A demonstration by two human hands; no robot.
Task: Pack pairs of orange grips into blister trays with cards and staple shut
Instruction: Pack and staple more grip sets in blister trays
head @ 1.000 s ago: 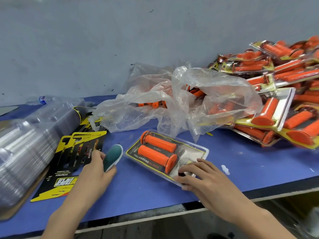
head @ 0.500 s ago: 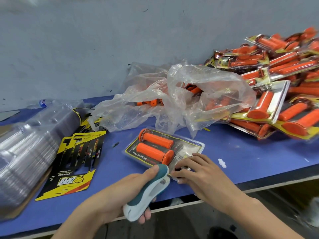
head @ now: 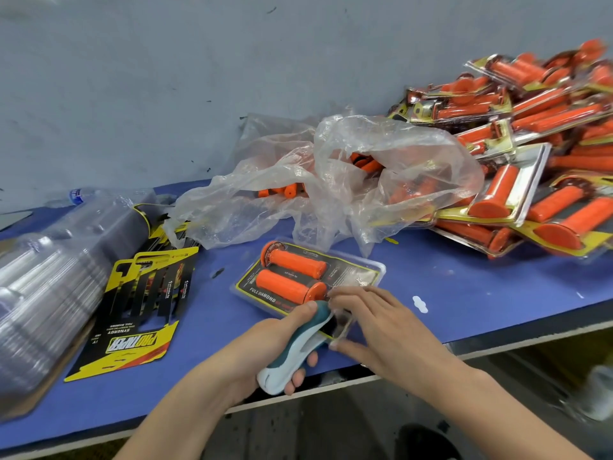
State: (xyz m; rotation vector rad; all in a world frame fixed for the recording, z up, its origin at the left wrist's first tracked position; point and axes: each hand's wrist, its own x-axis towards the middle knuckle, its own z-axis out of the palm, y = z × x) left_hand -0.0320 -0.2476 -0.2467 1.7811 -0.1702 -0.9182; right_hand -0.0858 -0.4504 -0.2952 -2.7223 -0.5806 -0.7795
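Head view looks down on a blue tabletop [head: 464,287] set against a grey wall. At the lower centre of the frame a clear blister tray [head: 382,268] lies flat on the tabletop, angled so that its long side runs from lower left to upper right. Inside it sits a black and yellow card [head: 348,272], and on the card the far orange grip [head: 293,262] lies just beside the near orange grip [head: 285,287], both parallel, with their flanged ends pointing opposite ways.

The left hand [head: 262,346] has its fingers and thumb wrapped round a teal and white stapler [head: 298,346], whose nose meets the near edge of the tray. The right hand [head: 381,327] pinches the tray's near right corner, fingers laid across the top and thumb at the near edge; that corner is blurred.

Behind the tray, in the middle of the frame, a crumpled clear plastic bag [head: 348,180] holds loose orange grips [head: 285,192]. A heap of finished packs [head: 530,161] fills the upper right. At the left edge a stack of empty clear trays [head: 43,293] lies on its side, and next to it a fan of spare cards [head: 142,310] rests face up. A plastic bottle [head: 76,195] lies by the wall at the far left. A small white scrap [head: 419,303] sits on the tabletop just right of the right hand.
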